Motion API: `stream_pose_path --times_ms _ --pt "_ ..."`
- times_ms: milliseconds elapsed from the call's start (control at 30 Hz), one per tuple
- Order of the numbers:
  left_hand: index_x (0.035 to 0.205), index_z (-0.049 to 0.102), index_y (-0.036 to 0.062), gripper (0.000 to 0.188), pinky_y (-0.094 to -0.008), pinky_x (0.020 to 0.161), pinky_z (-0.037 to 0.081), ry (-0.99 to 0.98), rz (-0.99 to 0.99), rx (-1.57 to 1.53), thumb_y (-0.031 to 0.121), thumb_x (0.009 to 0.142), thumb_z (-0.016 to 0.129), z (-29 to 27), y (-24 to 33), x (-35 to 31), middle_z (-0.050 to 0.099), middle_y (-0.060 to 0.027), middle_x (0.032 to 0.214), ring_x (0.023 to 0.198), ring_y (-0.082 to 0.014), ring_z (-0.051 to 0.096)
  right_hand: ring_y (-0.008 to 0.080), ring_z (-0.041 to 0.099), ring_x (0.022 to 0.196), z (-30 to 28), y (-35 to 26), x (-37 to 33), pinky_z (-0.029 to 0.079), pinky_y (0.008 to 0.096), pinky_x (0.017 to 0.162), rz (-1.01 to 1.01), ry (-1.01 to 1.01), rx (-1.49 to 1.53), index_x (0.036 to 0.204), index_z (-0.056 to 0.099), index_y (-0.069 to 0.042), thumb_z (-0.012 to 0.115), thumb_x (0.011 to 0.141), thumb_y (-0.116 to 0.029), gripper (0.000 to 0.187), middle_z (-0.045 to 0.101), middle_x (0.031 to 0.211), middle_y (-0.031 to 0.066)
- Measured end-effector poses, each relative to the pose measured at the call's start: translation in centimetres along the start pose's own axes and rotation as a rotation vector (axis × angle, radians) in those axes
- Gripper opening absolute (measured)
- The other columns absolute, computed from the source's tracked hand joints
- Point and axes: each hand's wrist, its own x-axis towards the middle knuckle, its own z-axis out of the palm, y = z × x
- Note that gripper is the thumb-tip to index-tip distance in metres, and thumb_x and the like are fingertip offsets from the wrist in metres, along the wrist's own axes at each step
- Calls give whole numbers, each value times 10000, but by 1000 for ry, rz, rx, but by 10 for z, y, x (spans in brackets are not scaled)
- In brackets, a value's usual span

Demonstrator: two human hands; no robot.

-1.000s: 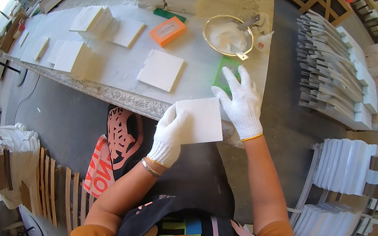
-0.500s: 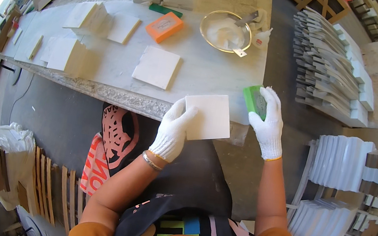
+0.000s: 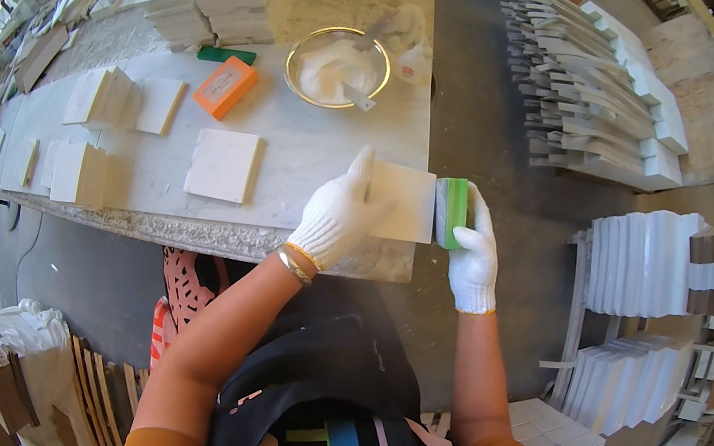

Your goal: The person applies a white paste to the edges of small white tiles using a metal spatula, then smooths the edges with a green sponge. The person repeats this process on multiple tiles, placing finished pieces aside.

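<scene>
"State of the hands?"

"Right white-gloved hand (image 3: 476, 258): closed around the green rectangular block (image 3: 453, 213). Left white-gloved hand (image 3: 337, 213): over the left part of the white square tile (image 3: 405, 203); gripping or pressing, I cannot tell."

"Tile location?"

"Near right corner of the white stone table (image 3: 309, 140), right edge facing the block."

"Progress?"

"That edge appears in hand. Which edges are done or left cannot be determined."

The green block (image 3: 450, 213), on the tabletop one second ago, is now gripped by the right hand (image 3: 472, 264), right of frame center, at the white tile's (image 3: 408, 203) right edge. The tile has moved from the table's (image 3: 309, 222) front edge to its right edge.
</scene>
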Motion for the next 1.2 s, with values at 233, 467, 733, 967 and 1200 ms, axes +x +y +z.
stream_pose_path --times_ms 233,467,733,967,1200 --pt "1465 506 116 911 -520 1034 469 106 368 400 456 700 866 -27 1 -3 556 -193 1408 1268 -415 548 242 439 1433 6 5 2 347 371 1184 28 -14 -12 1587 337 14 597 779 -139 862 441 1571 130" --pt "1307 579 123 855 -533 1104 400 174 729 309 357 551 903 1 -17 12 572 -112 1366 1349 -351 489 215 483 1350 13 -4 4 400 359 1127 115 50 -89 1529 409 -14 636 874 -151 706 515 1448 117" --pt "1253 607 110 796 -498 1080 418 168 732 223 313 539 894 -1 -17 13 590 -115 1332 1316 -339 517 212 465 1364 26 -1 -22 347 368 1178 -192 8 -627 1506 427 -2 665 912 -132 653 505 1456 125" --pt "1223 617 93 747 -488 1061 427 197 764 211 275 547 878 -1 -14 13 602 -119 1299 1289 -335 529 217 422 1410 29 -1 51 313 346 1186 -241 38 -683 1551 371 9 617 989 -244 664 443 1544 141" --pt "1333 605 85 830 -543 1167 352 3 645 228 347 594 877 -6 -13 14 529 -139 1477 1402 -371 455 268 473 1379 18 3 -35 343 393 1186 -258 -9 -872 1530 405 0 666 930 -155 673 498 1462 155"
